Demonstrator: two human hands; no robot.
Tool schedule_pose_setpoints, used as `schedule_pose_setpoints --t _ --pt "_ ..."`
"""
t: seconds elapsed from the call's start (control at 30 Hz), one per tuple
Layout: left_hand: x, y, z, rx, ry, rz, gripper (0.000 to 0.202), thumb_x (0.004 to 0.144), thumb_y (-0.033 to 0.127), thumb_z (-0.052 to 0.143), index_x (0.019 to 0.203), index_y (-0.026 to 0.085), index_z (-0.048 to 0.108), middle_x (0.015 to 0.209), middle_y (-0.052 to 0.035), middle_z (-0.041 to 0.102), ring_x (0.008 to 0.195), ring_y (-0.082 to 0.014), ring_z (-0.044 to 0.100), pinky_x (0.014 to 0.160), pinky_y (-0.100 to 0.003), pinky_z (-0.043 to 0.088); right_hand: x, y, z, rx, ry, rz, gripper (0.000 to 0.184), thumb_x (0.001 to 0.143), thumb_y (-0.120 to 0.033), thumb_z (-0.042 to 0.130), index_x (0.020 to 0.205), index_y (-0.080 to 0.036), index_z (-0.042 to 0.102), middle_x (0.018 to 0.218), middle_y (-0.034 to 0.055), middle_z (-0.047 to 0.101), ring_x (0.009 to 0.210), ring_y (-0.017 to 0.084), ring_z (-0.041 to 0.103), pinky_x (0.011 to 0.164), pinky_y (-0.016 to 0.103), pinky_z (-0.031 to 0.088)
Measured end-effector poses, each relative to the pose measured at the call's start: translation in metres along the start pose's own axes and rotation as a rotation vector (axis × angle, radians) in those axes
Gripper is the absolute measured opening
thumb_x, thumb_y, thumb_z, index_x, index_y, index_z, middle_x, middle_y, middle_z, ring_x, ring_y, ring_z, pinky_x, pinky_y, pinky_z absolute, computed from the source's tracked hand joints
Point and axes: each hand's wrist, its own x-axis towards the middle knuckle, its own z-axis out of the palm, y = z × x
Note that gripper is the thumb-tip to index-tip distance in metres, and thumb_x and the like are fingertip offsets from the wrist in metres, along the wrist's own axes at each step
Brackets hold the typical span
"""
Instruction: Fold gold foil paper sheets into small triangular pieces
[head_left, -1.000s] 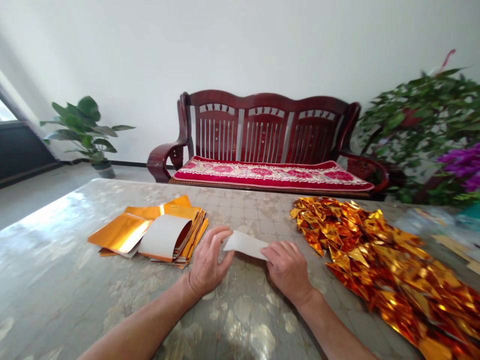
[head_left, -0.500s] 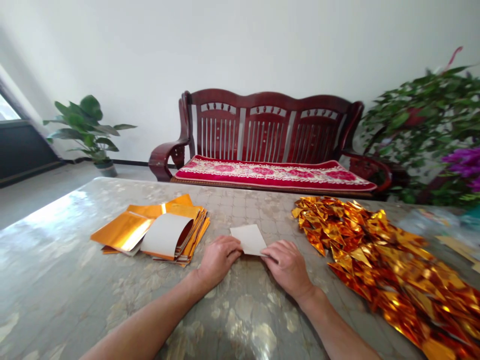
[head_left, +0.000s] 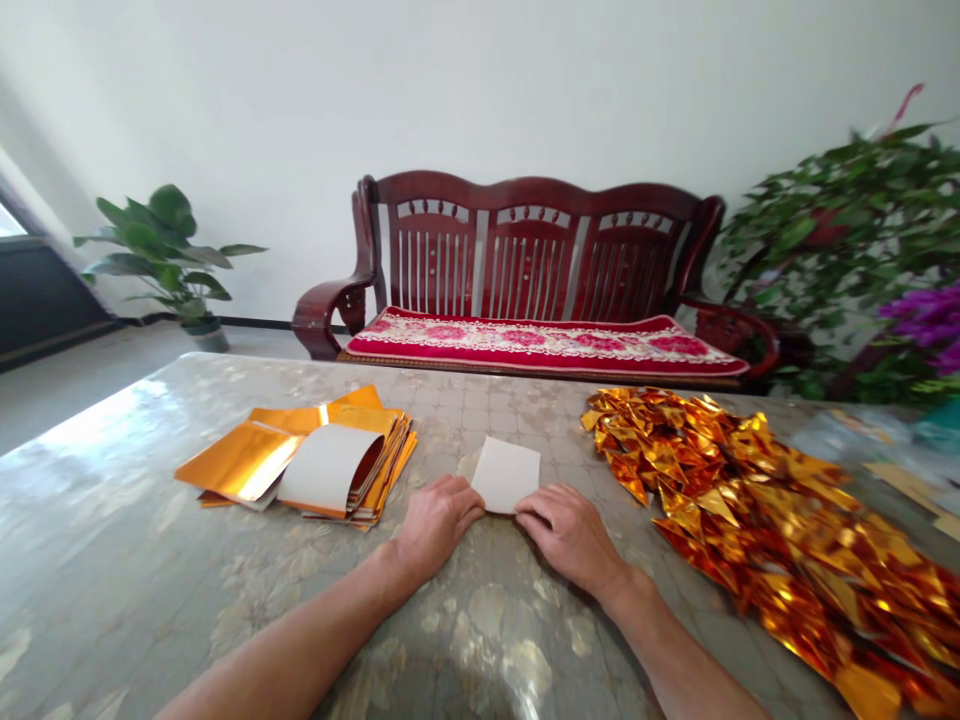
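Observation:
A small sheet of paper (head_left: 507, 473), white side up, lies on the marbled table (head_left: 150, 540) in front of me. My left hand (head_left: 437, 526) pinches its near left corner with the fingers curled. My right hand (head_left: 568, 532) pinches its near right edge, its fingers also closed. A stack of gold foil sheets (head_left: 300, 458), the top one curled to show its white back, lies to the left of my left hand. A heap of folded gold foil pieces (head_left: 757, 500) spreads to the right of my right hand.
A dark red wooden bench (head_left: 525, 290) with a red flowered cushion stands behind the table. A potted plant (head_left: 169, 255) sits on the floor at left. Green foliage and purple flowers (head_left: 862, 260) stand at right. Pale papers (head_left: 900, 480) lie at the table's far right.
The white sheet, held raised and slanted a second ago, now lies flatter and squarer on the table. Both hands closed in on its near edge.

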Motion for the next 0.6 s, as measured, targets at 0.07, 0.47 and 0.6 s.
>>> schedule_pose_setpoints --t 0.07,0.47,0.6 --pt "0.0003 -0.0014 0.0001 -0.021 -0.016 -0.018 0.019 0.096 0.031 0.055 0.086 0.024 0.07 0.086 0.0002 0.066 0.087 -0.0155 0.061 0.075 -0.024 0.041 0.0006 -0.0002 -0.0036 0.017 -0.035 0.039 0.01 0.093 -0.023 0.06 0.089 -0.024 0.07 0.088 -0.0004 0.073 0.085 0.017 0.062 0.079 0.028 0.04" --pt "0.0069 -0.0041 -0.0032 -0.127 -0.056 -0.079 0.017 0.093 0.032 0.06 0.083 0.022 0.07 0.085 -0.0005 0.068 0.088 -0.0169 0.061 0.077 -0.025 0.041 0.0008 0.0035 -0.0002 -0.091 -0.036 0.22 0.019 0.09 -0.02 0.054 0.076 -0.022 0.067 0.085 0.0015 0.065 0.084 0.015 0.06 0.073 0.025 0.04" --pt "0.0095 -0.0039 -0.0043 -0.148 -0.034 -0.027 0.012 0.09 0.029 0.063 0.084 0.023 0.071 0.091 -0.0005 0.067 0.092 -0.0173 0.06 0.081 -0.025 0.042 0.0011 0.0075 -0.0001 -0.043 -0.015 0.226 0.021 0.091 -0.021 0.052 0.077 -0.022 0.068 0.086 0.0009 0.066 0.082 0.014 0.061 0.072 0.024 0.04"
